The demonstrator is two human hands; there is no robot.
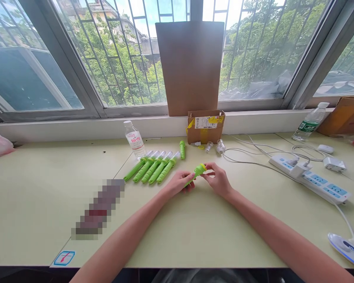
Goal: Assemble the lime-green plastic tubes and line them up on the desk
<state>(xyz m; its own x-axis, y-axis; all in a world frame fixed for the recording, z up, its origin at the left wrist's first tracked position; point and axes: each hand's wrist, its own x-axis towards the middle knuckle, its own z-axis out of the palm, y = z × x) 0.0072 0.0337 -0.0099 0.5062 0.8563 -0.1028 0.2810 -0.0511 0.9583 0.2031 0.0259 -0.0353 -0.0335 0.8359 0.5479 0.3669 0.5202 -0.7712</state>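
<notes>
My left hand (183,181) is closed around a light green plastic flashlight-like handle (198,171), tilted with its wide end up and to the right. A yellow ring (203,167) sits at that wide end. The fingertips of my right hand (218,179) pinch this ring at its rim. Left of my hands lie several finished-looking green handles with clear heads (156,167), side by side in a slanted row. A single green handle (182,150) without a clear head lies beyond my hands. Small clear plastic heads (221,146) and a loose yellow ring (201,147) rest by the box.
A small cardboard box (205,135) stands at the back, with a tall brown board (191,70) behind it. Water bottles (135,141) stand left and right. A power strip (309,179) with trailing cables lies on the right. A pixelated patch (98,212) covers something on the left.
</notes>
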